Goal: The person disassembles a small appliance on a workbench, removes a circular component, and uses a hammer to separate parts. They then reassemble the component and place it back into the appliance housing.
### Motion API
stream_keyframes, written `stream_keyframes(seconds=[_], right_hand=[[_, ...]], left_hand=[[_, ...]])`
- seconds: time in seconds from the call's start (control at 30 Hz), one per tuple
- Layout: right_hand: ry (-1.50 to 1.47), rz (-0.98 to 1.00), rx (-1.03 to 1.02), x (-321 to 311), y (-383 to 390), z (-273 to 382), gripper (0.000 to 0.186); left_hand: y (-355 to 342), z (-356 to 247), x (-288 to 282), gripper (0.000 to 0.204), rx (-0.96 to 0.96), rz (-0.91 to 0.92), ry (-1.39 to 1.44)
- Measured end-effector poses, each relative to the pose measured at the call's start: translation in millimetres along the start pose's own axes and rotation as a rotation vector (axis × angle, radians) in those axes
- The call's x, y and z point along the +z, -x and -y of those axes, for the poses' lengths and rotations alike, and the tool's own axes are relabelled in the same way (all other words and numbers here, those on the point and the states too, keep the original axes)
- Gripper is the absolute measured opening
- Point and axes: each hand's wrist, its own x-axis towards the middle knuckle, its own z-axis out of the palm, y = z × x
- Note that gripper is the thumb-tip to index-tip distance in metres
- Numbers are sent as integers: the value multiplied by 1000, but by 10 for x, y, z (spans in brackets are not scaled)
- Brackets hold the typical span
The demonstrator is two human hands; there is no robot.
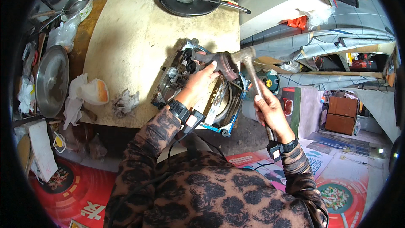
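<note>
My left hand (pixel 202 81) is closed around a dark metal burner (pixel 228 66) with round tube ends at its left. It holds the burner above an opened gas stove (pixel 229 131), a blue-edged metal frame with grimy parts inside, lying at the table's near right corner. In my right hand (pixel 271 109) is a hammer (pixel 253 72), gripped by its handle with the head up. The slightly blurred hammer head is at the burner's right end; whether they touch I cannot tell. My left hand and the burner hide part of the stove's inside.
A lidded black frying pan (pixel 192 0) stands at the far edge of the pale table (pixel 122 29). A crumpled plastic bag (pixel 125 102) and a white and orange container (pixel 98 92) are on the left, beside a large round metal lid (pixel 52 81). Brown boxes (pixel 340 115) stand at right.
</note>
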Motion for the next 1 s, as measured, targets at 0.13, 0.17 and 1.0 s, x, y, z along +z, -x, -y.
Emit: stream_keyframes(seconds=[0.13,0.17,1.0], right_hand=[[-10,-52,-8,-34,39,-13,56],[-4,-62,-7,-25,47,-24,57],[8,-61,22,-245,92,-140,60]], left_hand=[[-40,-39,4,41,0,6,-1],[-52,-44,2,41,17,32,5],[71,-119,227,40,55,-24,-250]])
